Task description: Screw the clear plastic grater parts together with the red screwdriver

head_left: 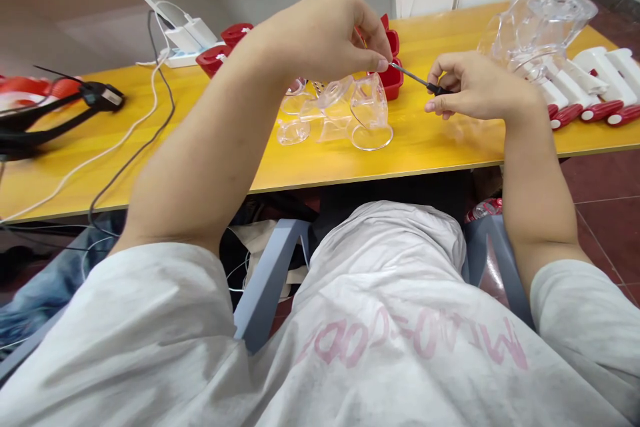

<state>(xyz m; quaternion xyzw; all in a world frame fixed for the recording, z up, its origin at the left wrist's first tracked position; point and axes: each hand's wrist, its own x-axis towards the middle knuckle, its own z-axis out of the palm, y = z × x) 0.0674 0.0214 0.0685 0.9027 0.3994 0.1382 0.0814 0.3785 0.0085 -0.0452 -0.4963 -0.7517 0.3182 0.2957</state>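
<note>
My right hand (470, 87) is closed around the dark handle of a small screwdriver (417, 79), whose thin shaft points left. My left hand (325, 30) is raised above the yellow table (150, 147), thumb and finger pinched at the screwdriver's tip; whatever sits in the pinch is too small to make out. Just below and behind the pinch lies a red plastic part (393, 77). Several clear plastic housings (350, 110) lie on the table under my left hand.
A stack of clear plastic pieces (540, 20) and a row of white parts with red handles (590, 90) are at the right. Red caps (223, 47), a white power strip (187, 37) with cables, and a black-and-red device (55, 107) occupy the left.
</note>
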